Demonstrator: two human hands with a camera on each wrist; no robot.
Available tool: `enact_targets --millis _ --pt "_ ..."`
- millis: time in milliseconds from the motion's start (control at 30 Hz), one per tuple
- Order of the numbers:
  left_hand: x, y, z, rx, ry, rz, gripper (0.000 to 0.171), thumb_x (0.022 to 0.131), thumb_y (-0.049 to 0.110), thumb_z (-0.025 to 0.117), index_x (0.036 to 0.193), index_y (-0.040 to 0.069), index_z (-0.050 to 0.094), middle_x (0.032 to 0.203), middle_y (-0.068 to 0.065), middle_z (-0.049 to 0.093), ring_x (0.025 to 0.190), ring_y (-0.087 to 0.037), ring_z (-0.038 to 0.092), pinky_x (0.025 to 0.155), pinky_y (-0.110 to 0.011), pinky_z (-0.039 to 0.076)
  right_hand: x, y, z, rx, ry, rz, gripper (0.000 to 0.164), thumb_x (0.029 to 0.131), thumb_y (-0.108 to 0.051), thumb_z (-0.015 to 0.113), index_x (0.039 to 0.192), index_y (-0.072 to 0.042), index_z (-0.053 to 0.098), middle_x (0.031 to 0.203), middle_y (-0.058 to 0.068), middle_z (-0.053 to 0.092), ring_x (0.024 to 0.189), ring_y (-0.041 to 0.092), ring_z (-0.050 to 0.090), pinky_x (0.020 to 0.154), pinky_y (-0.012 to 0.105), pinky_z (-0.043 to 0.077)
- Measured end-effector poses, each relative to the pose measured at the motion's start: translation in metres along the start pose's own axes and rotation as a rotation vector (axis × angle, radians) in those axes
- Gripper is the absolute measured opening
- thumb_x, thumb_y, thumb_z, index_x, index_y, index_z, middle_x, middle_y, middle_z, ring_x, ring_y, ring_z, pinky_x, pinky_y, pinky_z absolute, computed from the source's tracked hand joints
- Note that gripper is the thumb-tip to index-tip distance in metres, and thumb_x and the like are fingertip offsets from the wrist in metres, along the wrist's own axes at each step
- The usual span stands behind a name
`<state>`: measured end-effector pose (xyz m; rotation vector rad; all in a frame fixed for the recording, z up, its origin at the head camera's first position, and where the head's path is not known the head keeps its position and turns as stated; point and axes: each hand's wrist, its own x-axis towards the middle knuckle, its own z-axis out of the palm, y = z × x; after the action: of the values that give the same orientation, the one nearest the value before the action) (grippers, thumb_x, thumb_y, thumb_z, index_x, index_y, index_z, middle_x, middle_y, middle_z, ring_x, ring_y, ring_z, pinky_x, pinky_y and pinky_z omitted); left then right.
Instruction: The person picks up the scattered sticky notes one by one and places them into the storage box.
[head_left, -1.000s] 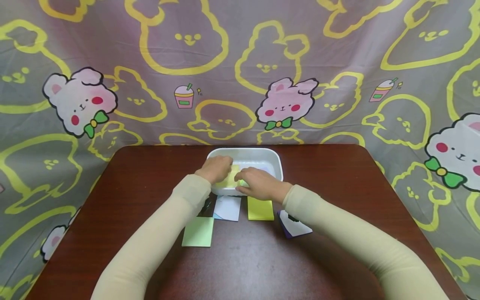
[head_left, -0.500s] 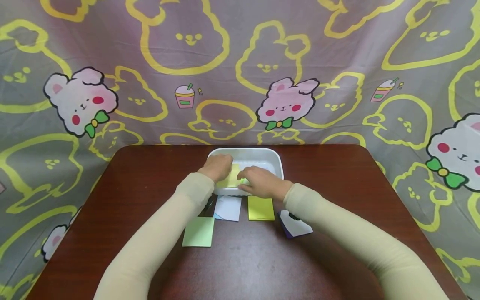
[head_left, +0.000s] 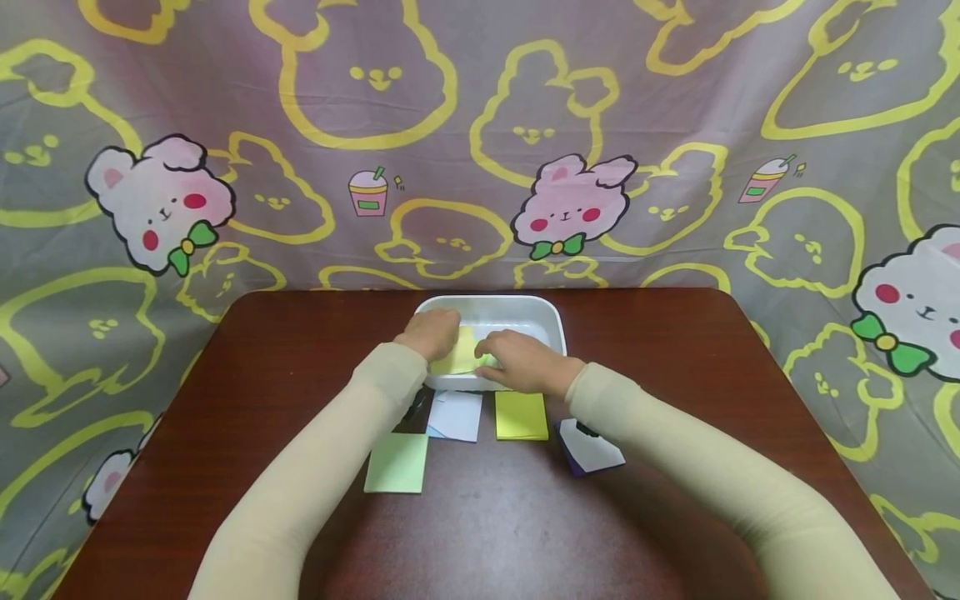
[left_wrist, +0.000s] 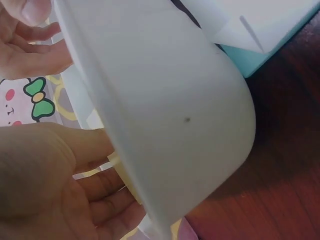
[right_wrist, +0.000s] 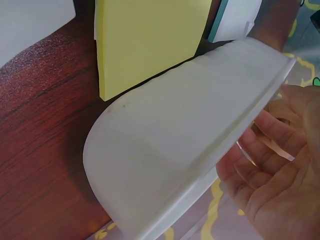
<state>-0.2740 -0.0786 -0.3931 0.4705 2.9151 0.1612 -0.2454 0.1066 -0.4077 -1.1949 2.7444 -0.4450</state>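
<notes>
— When read outward from the white tray (head_left: 495, 297), how to place the left hand (head_left: 431, 333)?

— At the tray's near left corner, reaching over the rim. Pale yellow paper (head_left: 459, 354) between thumb and fingers in the left wrist view: apparently pinched, with fingertips partly masked by the rim.

— And the right hand (head_left: 525, 362)?

— Over the tray's near wall, toward the middle. Fingers bent, thumb set apart from forefinger, a green edge (head_left: 483, 361) just beside the tips. Gripping or merely touching: impossible to tell.

— Position of the paper?

— Lies inside the tray, in the left half.

— Step in hand?

— Judged from the pose, two-handed handling of the paper within the tray; lifting or laying down, not decidable here.

— Demands of the next move?

— Probably calls for a secure left pinch, a light right touch and, if raised, enough clearance above the tray's near wall to avoid snagging.

— Surrounding items?

— Just before the tray: at left, white-topped pad (head_left: 456, 415); at right, bright yellow pad (head_left: 521, 417). Farther out from the tray, nearer the viewer: at left, pale green pad (head_left: 396, 463); at right, white-and-purple pad (head_left: 596, 452).
</notes>
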Motion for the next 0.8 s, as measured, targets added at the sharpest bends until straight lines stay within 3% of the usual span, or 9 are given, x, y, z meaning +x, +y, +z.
enact_targets --millis 333,633,800 --pt "0.0007 -0.0017 0.0002 -0.027 -0.044 -0.029 0.017 0.096 0.000 0.048 0.102 0.003 0.064 0.111 -0.017 0.069 0.095 -0.029 0.062 0.089 -0.046 0.053 0.0017 0.0012 -0.0002 -0.013 0.011 0.003 0.031 0.098 -0.025 0.066 0.119 -0.002 0.069 0.113 0.011 0.071 0.107 0.025 0.068 0.098 0.042 0.052" --pt "0.0002 -0.0008 0.0011 -0.050 -0.071 -0.036 0.013 0.095 0.002 0.052 0.099 0.004 0.064 0.102 -0.014 0.068 0.087 -0.025 0.056 0.082 -0.042 0.051 0.0028 0.0004 -0.0009 0.002 0.012 0.002 0.032 0.099 -0.025 0.065 0.119 -0.001 0.069 0.113 0.011 0.071 0.108 0.025 0.067 0.098 0.042 0.052" --pt "0.0035 -0.0017 0.0034 -0.049 -0.094 -0.023 0.010 0.097 0.011 0.057 0.102 0.004 0.064 0.097 -0.011 0.066 0.085 -0.025 0.057 0.079 -0.039 0.049 0.0021 0.0004 -0.0015 0.006 0.010 0.014 0.032 0.099 -0.025 0.065 0.120 -0.001 0.069 0.115 0.011 0.071 0.109 0.025 0.067 0.099 0.041 0.052"
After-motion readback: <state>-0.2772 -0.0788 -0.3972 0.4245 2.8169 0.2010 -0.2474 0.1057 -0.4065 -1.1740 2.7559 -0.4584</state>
